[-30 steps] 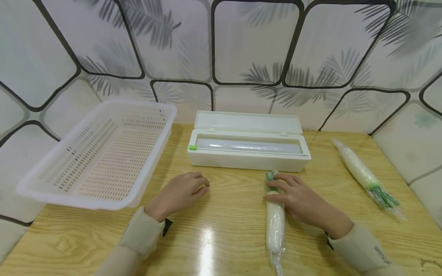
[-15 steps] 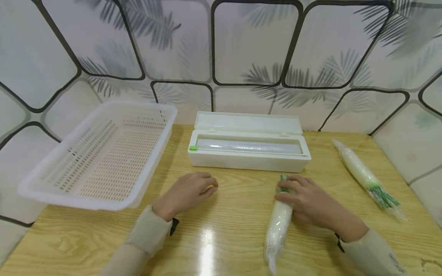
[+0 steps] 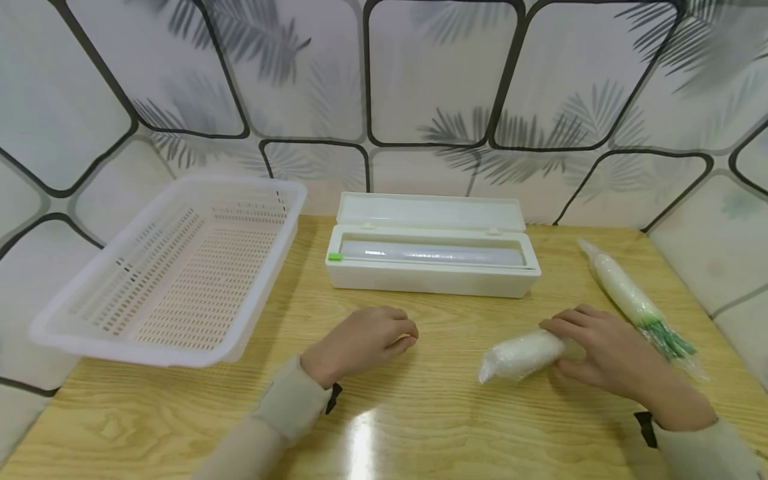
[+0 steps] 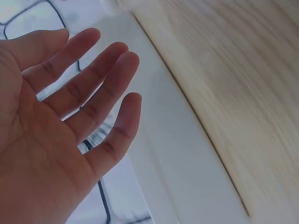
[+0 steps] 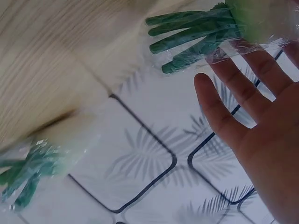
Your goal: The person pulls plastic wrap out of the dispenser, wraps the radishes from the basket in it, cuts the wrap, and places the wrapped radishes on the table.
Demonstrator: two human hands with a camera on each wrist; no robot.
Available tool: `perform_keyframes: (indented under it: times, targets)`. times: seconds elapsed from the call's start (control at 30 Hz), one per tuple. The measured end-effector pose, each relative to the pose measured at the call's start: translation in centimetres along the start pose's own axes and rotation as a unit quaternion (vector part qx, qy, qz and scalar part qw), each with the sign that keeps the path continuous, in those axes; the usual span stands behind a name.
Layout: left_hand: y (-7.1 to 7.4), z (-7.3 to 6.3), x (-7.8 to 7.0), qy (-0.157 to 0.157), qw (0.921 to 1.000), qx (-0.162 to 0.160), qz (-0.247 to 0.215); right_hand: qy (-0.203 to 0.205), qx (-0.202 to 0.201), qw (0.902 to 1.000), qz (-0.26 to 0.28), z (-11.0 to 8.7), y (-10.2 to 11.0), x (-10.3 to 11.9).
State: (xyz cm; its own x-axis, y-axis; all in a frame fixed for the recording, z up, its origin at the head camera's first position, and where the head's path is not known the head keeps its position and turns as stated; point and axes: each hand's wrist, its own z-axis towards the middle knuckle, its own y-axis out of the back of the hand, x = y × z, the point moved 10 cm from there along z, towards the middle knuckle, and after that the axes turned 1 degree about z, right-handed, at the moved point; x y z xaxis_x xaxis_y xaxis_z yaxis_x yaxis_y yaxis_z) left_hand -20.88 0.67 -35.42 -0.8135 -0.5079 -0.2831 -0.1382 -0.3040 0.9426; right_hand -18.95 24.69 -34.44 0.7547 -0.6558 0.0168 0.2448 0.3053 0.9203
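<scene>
In the head view my right hand (image 3: 618, 360) grips a plastic-wrapped white radish (image 3: 519, 357) by its stem end, with fingers over the far side and thumb on the near side. The radish's wrapped tip points left, and my hand hides its stem end there. The right wrist view shows its cut green stems (image 5: 196, 39) through the film, fingertips against the wrapping. My left hand (image 3: 366, 340) hovers over the middle of the table, fingers loosely bent and holding nothing. Behind it stands a white cling film box (image 3: 432, 281), lid raised, with a film roll inside.
Beyond my right hand, a second wrapped radish (image 3: 621, 287) lies slanted near the table's right edge. On the left stands a white perforated plastic basket (image 3: 267, 267). A patterned wall (image 3: 444, 73) closes off the back of the wooden table (image 3: 420, 427).
My right hand has moved right with the radish and turned it from pointing toward me to lying nearly crosswise, tip left. My left hand has drifted right.
</scene>
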Motion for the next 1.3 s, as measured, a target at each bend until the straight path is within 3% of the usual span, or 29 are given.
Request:
perform_keyframes:
  times: [0.2, 0.33, 0.5, 0.67, 0.9, 1.0, 1.17, 1.3]
  targets:
    - [-0.3, 1.3, -2.2, -0.04, 0.9991, 0.0, 0.014, -0.042, -0.027, 0.9987, -0.006, -1.8, 1.8, -2.4]
    - [-0.3, 2.3, -3.6, -0.058, 0.9976, -0.005, 0.037, -0.12, -0.025, 0.9924, -0.007, -3.1, 2.9, -4.6]
    - [-0.4, 3.0, -5.0, -0.071, 0.9957, -0.003, 0.059, -0.252, 0.062, 0.9656, -0.001, -4.3, 2.0, -7.4]
    - [-1.2, 3.7, -6.3, -0.099, 0.9885, 0.0, 0.114, -0.338, 0.116, 0.9337, 0.024, -5.3, 1.1, -9.5]
    - [-2.6, 4.6, -7.3, -0.107, 0.9811, 0.027, 0.159, -0.35, 0.125, 0.9282, 0.016, -5.3, 0.2, -10.9]
    - [-2.8, 4.8, -7.5, -0.107, 0.9798, 0.03, 0.167, -0.365, 0.155, 0.918, 0.014, -5.2, -0.3, -11.6]
    - [-3.1, 4.9, -7.7, -0.104, 0.9795, 0.035, 0.169, -0.39, 0.173, 0.9043, 0.008, -5.2, -0.9, -12.4]
    - [-3.2, 5.0, -7.8, -0.105, 0.9793, 0.035, 0.169, -0.386, 0.17, 0.9066, -0.013, -5.0, -0.9, -12.5]
